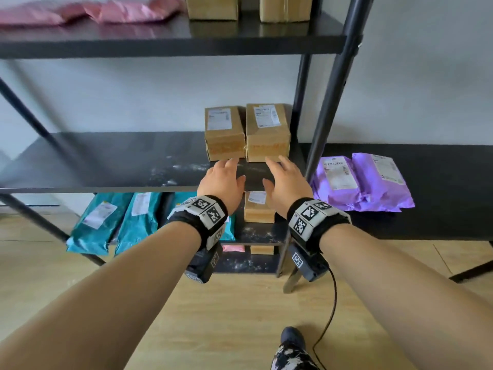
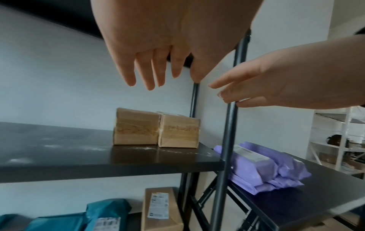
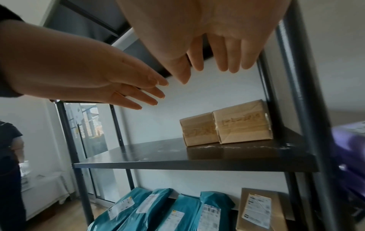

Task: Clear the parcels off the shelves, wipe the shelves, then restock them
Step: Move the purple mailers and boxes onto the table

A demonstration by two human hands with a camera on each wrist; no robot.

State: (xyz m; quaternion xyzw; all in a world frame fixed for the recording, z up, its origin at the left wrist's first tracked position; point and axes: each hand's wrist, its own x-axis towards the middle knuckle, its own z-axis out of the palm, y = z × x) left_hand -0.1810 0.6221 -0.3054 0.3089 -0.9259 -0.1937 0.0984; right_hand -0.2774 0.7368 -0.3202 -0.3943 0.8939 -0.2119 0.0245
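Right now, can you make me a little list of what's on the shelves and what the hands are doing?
Middle shelf: two cardboard boxes side by side at its right end, white dust in front
Left hand: open, reaching toward the boxes, not touching
Right hand: open, reaching toward the boxes, not touching
Top shelf: pink mailers, two more boxes
Lower shelf: teal mailers, a cardboard box
Side table: purple mailers

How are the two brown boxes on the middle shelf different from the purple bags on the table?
The brown boxes are stiff cardboard with square corners; the purple bags are soft, puffy plastic. The boxes sit side by side on the dusty shelf; the bags overlap on the black table. Both have white labels on top.
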